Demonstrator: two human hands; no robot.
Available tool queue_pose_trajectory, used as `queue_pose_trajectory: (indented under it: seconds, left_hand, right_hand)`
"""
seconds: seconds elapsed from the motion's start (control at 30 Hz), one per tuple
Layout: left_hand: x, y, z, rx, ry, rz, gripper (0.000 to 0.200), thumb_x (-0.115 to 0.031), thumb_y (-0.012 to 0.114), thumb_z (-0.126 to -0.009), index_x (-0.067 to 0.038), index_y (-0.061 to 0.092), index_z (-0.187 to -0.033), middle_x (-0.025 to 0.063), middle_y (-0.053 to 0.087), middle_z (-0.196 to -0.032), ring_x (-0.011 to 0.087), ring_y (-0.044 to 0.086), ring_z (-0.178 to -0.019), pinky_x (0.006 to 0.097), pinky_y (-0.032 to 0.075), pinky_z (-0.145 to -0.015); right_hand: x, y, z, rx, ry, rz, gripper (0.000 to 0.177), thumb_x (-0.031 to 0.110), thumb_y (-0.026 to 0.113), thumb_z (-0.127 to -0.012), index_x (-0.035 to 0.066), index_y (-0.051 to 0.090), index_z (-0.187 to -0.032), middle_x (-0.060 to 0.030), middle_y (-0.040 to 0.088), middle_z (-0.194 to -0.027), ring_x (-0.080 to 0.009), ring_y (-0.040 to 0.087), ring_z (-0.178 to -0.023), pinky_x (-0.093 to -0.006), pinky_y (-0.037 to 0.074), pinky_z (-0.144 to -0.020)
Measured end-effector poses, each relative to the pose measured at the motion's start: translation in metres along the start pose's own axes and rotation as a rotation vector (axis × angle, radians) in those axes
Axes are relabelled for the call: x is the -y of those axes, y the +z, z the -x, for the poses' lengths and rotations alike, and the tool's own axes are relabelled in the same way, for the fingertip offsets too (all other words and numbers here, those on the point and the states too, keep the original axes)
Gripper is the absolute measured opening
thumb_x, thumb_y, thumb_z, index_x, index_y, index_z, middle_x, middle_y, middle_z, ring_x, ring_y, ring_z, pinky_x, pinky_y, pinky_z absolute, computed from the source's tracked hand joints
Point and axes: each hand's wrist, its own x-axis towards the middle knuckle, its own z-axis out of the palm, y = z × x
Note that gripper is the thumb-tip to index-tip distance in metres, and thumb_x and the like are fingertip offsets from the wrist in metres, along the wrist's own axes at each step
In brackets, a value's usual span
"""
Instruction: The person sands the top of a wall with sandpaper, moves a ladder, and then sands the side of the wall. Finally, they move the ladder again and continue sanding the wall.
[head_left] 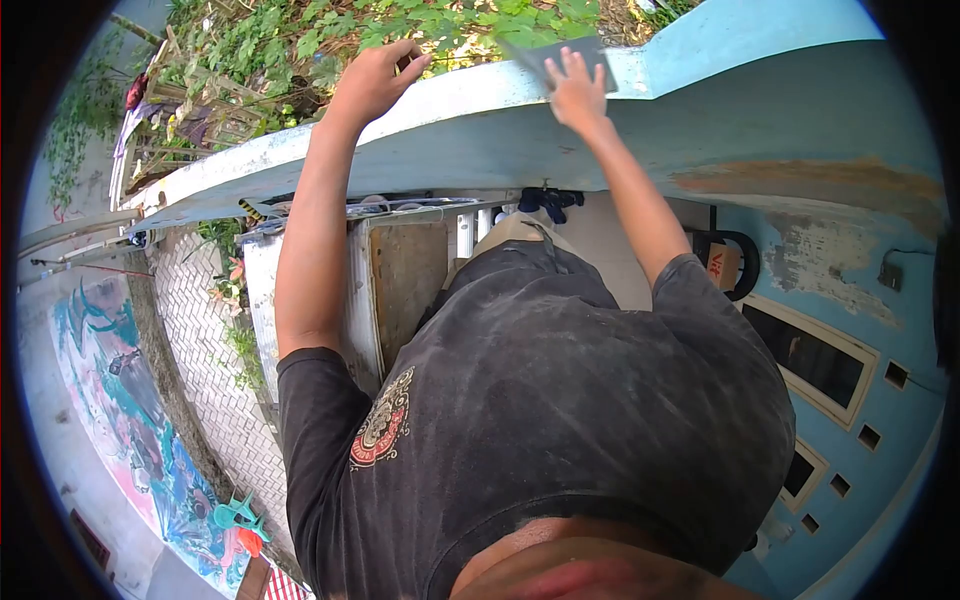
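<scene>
My right hand (pixel 578 92) lies palm down on a flat grey sheet (pixel 598 62), fingers spread. That sheet rests on the white-painted top of a low wall (pixel 480 92), and its left part is blurred. Farther left along the same wall, my left hand (pixel 385 82) is raised at the edge, wrist bent. Its fingers are loosely curled, with a gap between thumb and forefinger, and nothing shows between them.
Green leafy plants (pixel 330 35) grow beyond the wall. Below are a worn wooden board (pixel 408 285), a dark blue object (pixel 550 200) and a box (pixel 722 265). A painted mural (pixel 125 400) is at the left, a light-blue wall with a window (pixel 810 360) at the right.
</scene>
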Motion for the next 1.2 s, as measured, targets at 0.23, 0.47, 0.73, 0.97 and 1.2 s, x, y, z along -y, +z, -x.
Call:
queue_pose_trajectory:
  seconds: [0.23, 0.47, 0.73, 0.97, 1.2]
  left_hand:
    - [0.001, 0.000, -0.005, 0.061, -0.071, -0.043, 0.034, -0.041, 0.060, -0.101, -0.009, 0.070, -0.104, 0.0141, 0.072, -0.089, 0.0346, 0.068, -0.083, 0.0457, 0.053, -0.075]
    - [-0.001, 0.001, -0.001, 0.013, -0.005, -0.018, 0.033, -0.034, 0.063, -0.101, -0.002, 0.068, -0.101, 0.0147, 0.069, -0.080, 0.0270, 0.061, -0.067, 0.0407, 0.049, -0.066]
    - [0.000, 0.000, -0.007, 0.025, -0.014, -0.031, 0.031, -0.034, 0.064, -0.101, -0.003, 0.069, -0.102, 0.0148, 0.069, -0.080, 0.0284, 0.061, -0.067, 0.0414, 0.049, -0.066]
    - [0.000, 0.002, 0.000, -0.002, 0.037, -0.009, 0.031, -0.033, 0.064, -0.100, -0.003, 0.069, -0.102, 0.0159, 0.071, -0.083, 0.0318, 0.063, -0.070, 0.0428, 0.050, -0.068]
    - [-0.004, 0.000, -0.008, 0.044, -0.020, -0.022, 0.032, -0.034, 0.064, -0.100, -0.002, 0.068, -0.101, 0.0158, 0.071, -0.084, 0.0298, 0.062, -0.068, 0.0420, 0.050, -0.067]
  right_hand:
    - [0.113, 0.029, 0.028, 0.184, -0.160, 0.028, 0.066, 0.026, 0.049, -0.099, 0.019, 0.033, -0.163, -0.0132, 0.012, -0.173, -0.0282, 0.013, -0.160, -0.0609, 0.008, -0.125]
    - [0.037, 0.004, 0.001, 0.163, -0.050, 0.025, 0.062, 0.028, 0.049, -0.101, 0.023, 0.035, -0.162, -0.0084, 0.014, -0.174, -0.0251, 0.016, -0.159, -0.0569, 0.010, -0.126]
    - [0.098, 0.026, 0.009, 0.166, -0.047, 0.055, 0.067, 0.028, 0.048, -0.098, 0.018, 0.032, -0.163, -0.0132, 0.011, -0.174, -0.0290, 0.013, -0.160, -0.0606, 0.007, -0.125]
    - [0.001, 0.021, -0.020, -0.034, 0.070, 0.072, 0.063, 0.033, 0.052, -0.100, 0.022, 0.038, -0.161, -0.0117, 0.020, -0.172, -0.0262, 0.018, -0.158, -0.0597, 0.012, -0.125]
    - [0.113, 0.029, 0.011, 0.183, -0.115, 0.023, 0.064, 0.027, 0.044, -0.100, 0.017, 0.032, -0.163, -0.0141, 0.012, -0.173, -0.0296, 0.012, -0.160, -0.0613, 0.006, -0.125]
